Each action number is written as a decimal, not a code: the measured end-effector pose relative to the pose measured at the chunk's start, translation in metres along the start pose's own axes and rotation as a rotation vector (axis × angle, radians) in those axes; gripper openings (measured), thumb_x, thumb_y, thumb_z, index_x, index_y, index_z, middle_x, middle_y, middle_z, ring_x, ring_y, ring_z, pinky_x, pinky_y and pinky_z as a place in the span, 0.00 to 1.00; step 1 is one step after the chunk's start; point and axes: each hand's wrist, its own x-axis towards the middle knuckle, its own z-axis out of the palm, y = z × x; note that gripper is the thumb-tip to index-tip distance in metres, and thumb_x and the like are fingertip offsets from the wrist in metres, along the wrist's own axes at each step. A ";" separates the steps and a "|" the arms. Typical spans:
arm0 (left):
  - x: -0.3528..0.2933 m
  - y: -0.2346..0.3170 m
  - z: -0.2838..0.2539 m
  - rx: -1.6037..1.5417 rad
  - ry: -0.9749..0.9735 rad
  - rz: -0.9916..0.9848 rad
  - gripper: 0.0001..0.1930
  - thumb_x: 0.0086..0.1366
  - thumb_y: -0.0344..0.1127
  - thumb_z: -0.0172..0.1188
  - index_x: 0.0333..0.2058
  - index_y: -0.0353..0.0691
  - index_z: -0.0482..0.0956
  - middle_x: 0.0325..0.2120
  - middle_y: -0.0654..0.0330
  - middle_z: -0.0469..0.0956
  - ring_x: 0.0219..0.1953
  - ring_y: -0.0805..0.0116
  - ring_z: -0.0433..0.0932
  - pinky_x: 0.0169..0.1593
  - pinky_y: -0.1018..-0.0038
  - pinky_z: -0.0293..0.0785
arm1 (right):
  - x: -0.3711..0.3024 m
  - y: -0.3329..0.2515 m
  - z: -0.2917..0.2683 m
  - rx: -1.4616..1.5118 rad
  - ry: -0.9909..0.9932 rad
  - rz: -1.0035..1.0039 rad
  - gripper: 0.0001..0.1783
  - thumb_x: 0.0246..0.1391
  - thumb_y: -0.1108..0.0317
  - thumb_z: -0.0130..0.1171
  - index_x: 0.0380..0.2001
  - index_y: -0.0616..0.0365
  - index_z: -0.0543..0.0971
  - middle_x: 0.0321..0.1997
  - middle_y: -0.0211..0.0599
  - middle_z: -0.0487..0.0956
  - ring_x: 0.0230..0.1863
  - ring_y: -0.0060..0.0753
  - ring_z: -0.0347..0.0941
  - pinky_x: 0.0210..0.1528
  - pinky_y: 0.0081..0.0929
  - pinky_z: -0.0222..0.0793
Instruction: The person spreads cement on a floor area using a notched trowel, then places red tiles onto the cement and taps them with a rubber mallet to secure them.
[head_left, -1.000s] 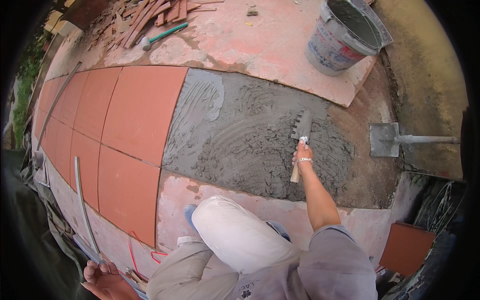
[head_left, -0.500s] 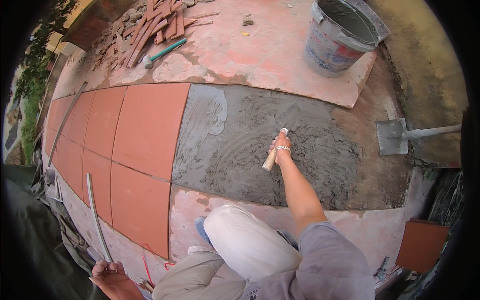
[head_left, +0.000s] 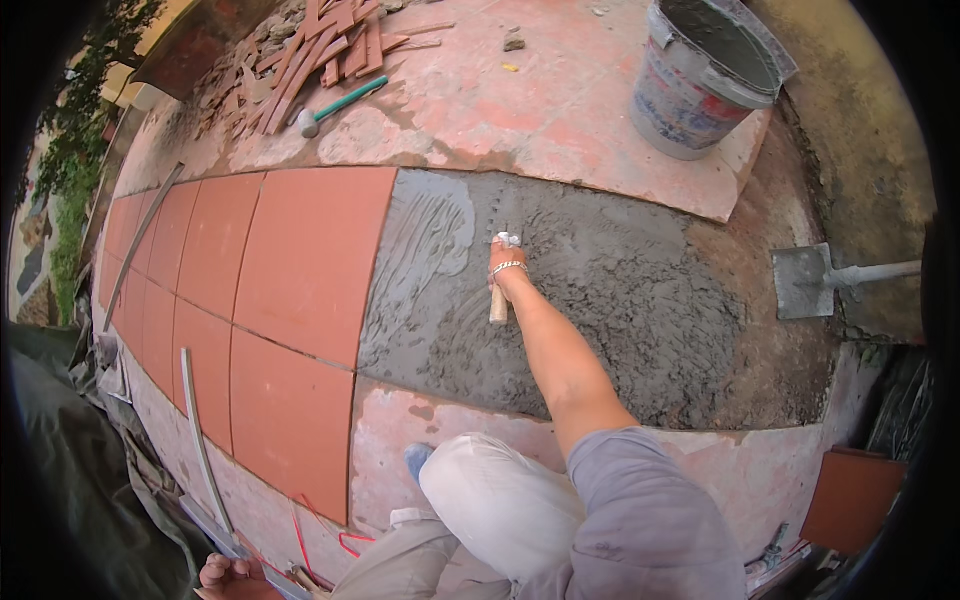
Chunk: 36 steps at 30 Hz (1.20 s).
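Observation:
My right hand point(head_left: 506, 262) is closed around the wooden handle of a trowel point(head_left: 499, 305). Its blade lies against the wet grey mortar point(head_left: 610, 300) and is hard to tell from it. A smoother, lighter patch of mortar point(head_left: 432, 225) is just left of that hand, beside the laid red tiles point(head_left: 315, 250). At the lower left edge, my left hand point(head_left: 228, 578) shows only in part, fingers loosely curled and nothing visible in them. Near it are a long metal strip point(head_left: 203, 440) and a red cord point(head_left: 302, 535).
A bucket of grey mix point(head_left: 690, 110) stands at the back right. A shovel point(head_left: 803, 282) lies beyond the mortar's right end. A green-handled mallet point(head_left: 345, 104) rests by a heap of tile offcuts point(head_left: 320, 60). Another red tile point(head_left: 850, 500) is at the lower right.
My right hand has moved left across the mortar with the trowel, toward the lighter patch. My left hand has sunk lower in the picture. The view has shifted slightly.

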 end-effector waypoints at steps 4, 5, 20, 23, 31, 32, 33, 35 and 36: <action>-0.003 -0.001 0.002 0.040 -0.042 0.034 0.26 0.77 0.54 0.42 0.49 0.35 0.78 0.45 0.53 0.81 0.43 0.56 0.78 0.50 0.53 0.74 | 0.005 -0.012 -0.025 -0.490 -0.031 -0.108 0.30 0.67 0.45 0.47 0.52 0.64 0.77 0.49 0.55 0.79 0.47 0.53 0.77 0.47 0.45 0.74; -0.004 -0.002 0.001 0.038 -0.051 0.033 0.26 0.77 0.54 0.42 0.49 0.34 0.77 0.44 0.53 0.81 0.43 0.56 0.78 0.50 0.53 0.74 | 0.006 -0.014 -0.037 -0.651 -0.017 -0.161 0.30 0.66 0.45 0.47 0.53 0.63 0.77 0.54 0.55 0.77 0.55 0.54 0.74 0.55 0.44 0.71; 0.009 -0.017 0.030 0.377 0.130 0.051 0.25 0.77 0.52 0.43 0.46 0.33 0.76 0.44 0.50 0.77 0.48 0.53 0.75 0.51 0.49 0.75 | -0.010 -0.009 -0.233 -0.794 0.176 -0.045 0.31 0.66 0.44 0.46 0.57 0.59 0.77 0.62 0.52 0.74 0.63 0.55 0.70 0.64 0.44 0.66; 0.014 -0.020 0.038 0.365 0.096 0.040 0.24 0.76 0.50 0.44 0.47 0.32 0.76 0.45 0.49 0.78 0.49 0.52 0.75 0.51 0.50 0.76 | -0.014 -0.003 -0.259 -0.784 0.224 -0.030 0.31 0.66 0.45 0.47 0.57 0.60 0.77 0.62 0.53 0.74 0.63 0.55 0.70 0.64 0.43 0.66; 0.021 -0.026 0.050 0.417 0.023 0.067 0.19 0.74 0.39 0.48 0.45 0.24 0.76 0.43 0.46 0.78 0.46 0.50 0.78 0.49 0.55 0.82 | -0.009 0.039 -0.335 -0.563 0.351 0.020 0.31 0.65 0.46 0.50 0.55 0.62 0.77 0.61 0.55 0.75 0.63 0.55 0.71 0.63 0.42 0.66; 0.022 -0.027 0.051 0.345 0.022 0.058 0.18 0.73 0.37 0.49 0.45 0.23 0.76 0.43 0.45 0.78 0.46 0.50 0.79 0.48 0.56 0.82 | -0.006 0.045 -0.343 -0.538 0.369 0.039 0.31 0.65 0.45 0.50 0.55 0.63 0.77 0.61 0.55 0.75 0.63 0.55 0.71 0.63 0.42 0.66; 0.023 -0.029 0.053 0.273 0.023 0.050 0.16 0.73 0.35 0.49 0.44 0.22 0.76 0.43 0.45 0.78 0.45 0.50 0.79 0.48 0.56 0.82 | -0.002 0.051 -0.350 -0.501 0.389 0.047 0.32 0.64 0.45 0.49 0.55 0.64 0.77 0.59 0.55 0.76 0.61 0.56 0.72 0.61 0.43 0.68; 0.024 -0.033 0.053 0.376 0.019 0.090 0.14 0.71 0.31 0.52 0.42 0.22 0.77 0.41 0.45 0.78 0.43 0.49 0.79 0.46 0.55 0.83 | 0.004 0.060 -0.359 -0.431 0.403 0.052 0.32 0.64 0.45 0.49 0.55 0.63 0.77 0.58 0.55 0.77 0.57 0.57 0.75 0.57 0.43 0.71; 0.025 -0.035 0.053 0.427 0.016 0.110 0.13 0.69 0.30 0.53 0.41 0.21 0.77 0.41 0.44 0.78 0.43 0.48 0.80 0.46 0.54 0.84 | 0.005 0.064 -0.362 -0.391 0.416 0.074 0.32 0.65 0.44 0.49 0.55 0.63 0.77 0.57 0.55 0.78 0.55 0.57 0.76 0.55 0.44 0.73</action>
